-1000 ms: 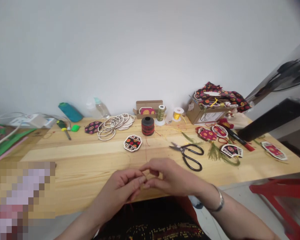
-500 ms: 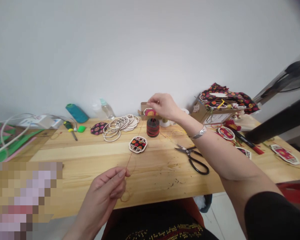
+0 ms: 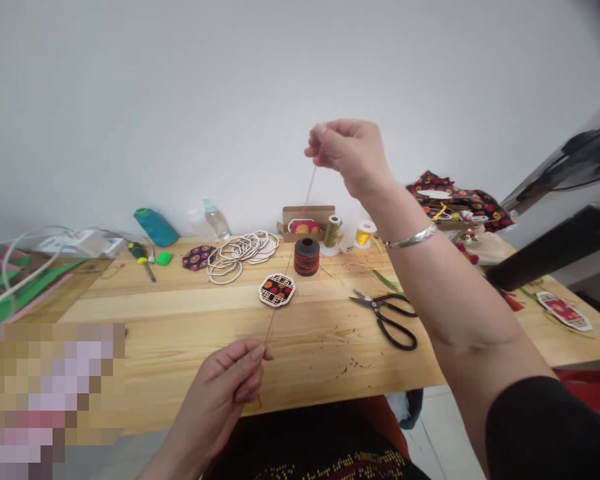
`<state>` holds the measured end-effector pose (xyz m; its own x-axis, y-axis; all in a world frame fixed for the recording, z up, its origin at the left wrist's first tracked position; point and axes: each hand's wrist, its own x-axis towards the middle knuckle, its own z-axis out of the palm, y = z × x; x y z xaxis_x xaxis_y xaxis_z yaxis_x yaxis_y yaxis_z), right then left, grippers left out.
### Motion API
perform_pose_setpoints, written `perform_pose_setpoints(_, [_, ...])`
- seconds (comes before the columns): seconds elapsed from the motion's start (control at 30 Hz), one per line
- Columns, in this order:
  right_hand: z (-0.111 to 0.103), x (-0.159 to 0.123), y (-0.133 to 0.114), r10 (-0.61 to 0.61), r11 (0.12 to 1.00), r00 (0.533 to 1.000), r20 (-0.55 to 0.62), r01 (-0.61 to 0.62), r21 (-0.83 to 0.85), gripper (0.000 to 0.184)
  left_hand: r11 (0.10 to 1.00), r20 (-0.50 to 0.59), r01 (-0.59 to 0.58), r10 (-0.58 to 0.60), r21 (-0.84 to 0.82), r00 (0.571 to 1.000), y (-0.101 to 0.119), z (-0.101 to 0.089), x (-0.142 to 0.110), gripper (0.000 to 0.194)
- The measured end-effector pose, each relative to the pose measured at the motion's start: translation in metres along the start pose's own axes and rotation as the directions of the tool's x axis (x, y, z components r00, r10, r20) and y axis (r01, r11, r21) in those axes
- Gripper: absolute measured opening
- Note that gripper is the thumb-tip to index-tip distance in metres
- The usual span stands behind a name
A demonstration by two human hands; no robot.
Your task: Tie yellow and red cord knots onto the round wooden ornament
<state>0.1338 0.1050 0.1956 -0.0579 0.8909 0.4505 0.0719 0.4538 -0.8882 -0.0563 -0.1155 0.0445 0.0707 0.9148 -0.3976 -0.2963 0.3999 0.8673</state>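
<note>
While one reddish thread (image 3: 300, 213) is stretched taut, its low end is pinched by the left hand (image 3: 225, 377) at seven o'clock, just above the front edge of the pine table (image 3: 325, 360), and its high end by the raised right hand (image 3: 347, 150) at twelve. One lattice medallion (image 3: 277, 290) is seen below the thread, with room left before one pair of scissors (image 3: 385, 321) at one o'clock. Farther off at twelve, one black spool (image 3: 307, 257) stands beside a stack of wooden rings (image 3: 225, 261).
</note>
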Motion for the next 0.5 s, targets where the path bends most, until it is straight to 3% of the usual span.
perform_pose_setpoints(0.13, [-0.021,-0.020,-0.018,-0.141,0.990,0.990,0.000,0.141,-0.013,0.011,1.000,0.013,0.014,-0.014,-0.001,1.000,-0.004,0.002,0.004,0.029])
perform_pose_setpoints(0.2, [-0.032,-0.043,-0.016,-0.182,0.977,0.974,0.133,0.195,-0.088,0.019,1.000,0.021,0.015,-0.015,0.007,1.000,-0.007,0.003,0.007,0.029])
perform_pose_setpoints(0.23, [-0.036,-0.059,-0.011,-0.147,0.966,0.943,0.298,0.201,-0.160,0.023,1.000,0.026,0.014,-0.015,0.012,1.000,-0.008,0.003,0.008,0.028])
perform_pose_setpoints(0.3, [-0.043,-0.093,0.004,0.024,0.881,0.788,0.615,0.274,-0.385,0.036,1.000,0.037,0.016,-0.017,0.026,0.999,-0.011,0.005,0.010,0.028])
perform_pose_setpoints(0.33, [-0.044,-0.111,0.012,0.119,0.801,0.722,0.681,0.336,-0.496,0.041,0.999,0.041,0.016,-0.017,0.032,0.999,-0.011,0.006,0.012,0.028])
perform_pose_setpoints(0.37, [-0.045,-0.128,0.019,0.212,0.696,0.706,0.675,0.376,-0.612,0.041,0.999,0.041,0.014,-0.015,0.035,0.999,-0.011,0.007,0.013,0.028])
perform_pose_setpoints(0.43, [-0.045,-0.158,0.027,0.306,0.510,0.763,0.569,0.374,-0.775,0.024,0.999,0.039,0.003,-0.005,0.040,0.999,-0.010,0.011,0.015,0.028])
perform_pose_setpoints(0.47, [-0.046,-0.171,0.026,0.265,0.526,0.780,0.567,0.376,-0.763,0.018,0.999,0.041,-0.005,0.003,0.042,0.999,-0.008,0.013,0.016,0.028])
perform_pose_setpoints(0.5, [-0.047,-0.181,0.021,0.192,0.609,0.792,0.580,0.367,-0.703,0.015,0.999,0.049,-0.009,0.007,0.044,0.999,-0.006,0.016,0.017,0.027])
